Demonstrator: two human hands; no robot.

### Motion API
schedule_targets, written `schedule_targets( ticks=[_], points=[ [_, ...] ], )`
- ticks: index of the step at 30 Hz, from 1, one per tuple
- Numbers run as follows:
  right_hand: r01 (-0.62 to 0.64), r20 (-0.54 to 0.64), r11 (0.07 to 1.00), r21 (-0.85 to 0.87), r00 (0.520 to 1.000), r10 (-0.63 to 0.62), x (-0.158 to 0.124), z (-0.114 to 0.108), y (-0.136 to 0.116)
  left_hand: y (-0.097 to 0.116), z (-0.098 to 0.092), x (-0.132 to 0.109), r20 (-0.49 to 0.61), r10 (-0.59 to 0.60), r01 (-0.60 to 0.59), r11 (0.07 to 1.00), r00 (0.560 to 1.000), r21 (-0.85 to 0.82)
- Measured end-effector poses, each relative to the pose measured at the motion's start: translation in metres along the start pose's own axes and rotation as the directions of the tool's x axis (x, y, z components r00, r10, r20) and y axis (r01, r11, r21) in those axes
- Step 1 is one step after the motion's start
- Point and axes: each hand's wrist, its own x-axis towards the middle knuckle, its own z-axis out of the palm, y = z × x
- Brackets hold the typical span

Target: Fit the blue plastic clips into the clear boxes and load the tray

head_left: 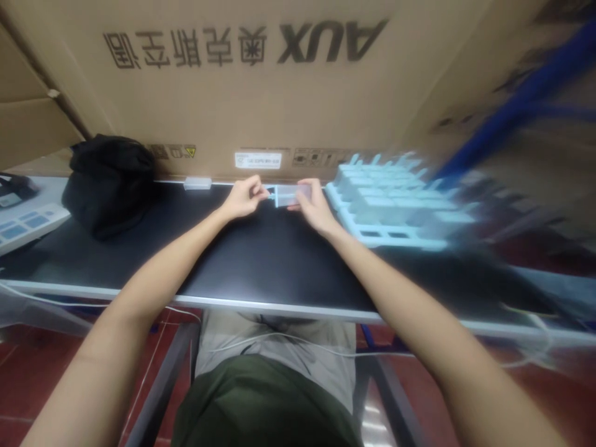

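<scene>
Both hands are held out over the far half of the black table mat point(270, 261). My right hand point(313, 202) grips the right end of a small translucent, boxy plastic piece point(285, 195) with a pale blue edge on its left side. At that blue edge, the fingertips of my left hand point(246, 197) pinch a narrow light blue tab that joins the piece. Just right of my right hand stands a light blue plastic rack point(391, 202) with several blocky units and upright prongs; its right side is blurred.
A large cardboard box point(209, 105) walls off the back. On the left lie a black cloth bag point(109, 183) and a white power strip point(32, 226). A small white block point(197, 183) sits at the back edge. A white cable point(288, 338) hangs below the table's front edge.
</scene>
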Motion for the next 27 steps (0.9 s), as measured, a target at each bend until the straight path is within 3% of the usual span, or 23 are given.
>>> schedule_targets(
  ticks=[6, 11, 18, 22, 27],
  points=[
    [0.055, -0.083, 0.995, -0.082, 0.995, -0.062, -0.001, -0.011, -0.009, -0.005, -0.007, 0.003, -0.078, -0.042, 0.036, 0.996, 0.996, -0.076],
    [0.09, 0.051, 0.991, -0.099, 0.995, -0.085, -0.01, -0.007, -0.013, 0.005, 0.001, -0.001, 0.014, -0.012, 0.014, 0.996, 1.0, -0.091],
    [0.191, -0.018, 0.942, -0.277, 0.979, -0.204, -0.014, -0.017, -0.025, 0.011, 0.017, -0.007, 0.047, -0.026, 0.036, 0.973, 0.999, -0.226],
    [0.159, 0.114, 0.975, -0.155, 0.983, -0.143, -0.016, -0.019, -0.026, 0.008, 0.026, -0.009, 0.099, -0.051, 0.087, 0.911, 0.994, -0.404],
    [0.206, 0.216, 0.975, -0.082, 0.959, -0.184, -0.017, -0.015, -0.038, 0.015, 0.026, -0.005, 0.186, -0.124, 0.215, 0.751, 0.975, -0.625]
  ],
)
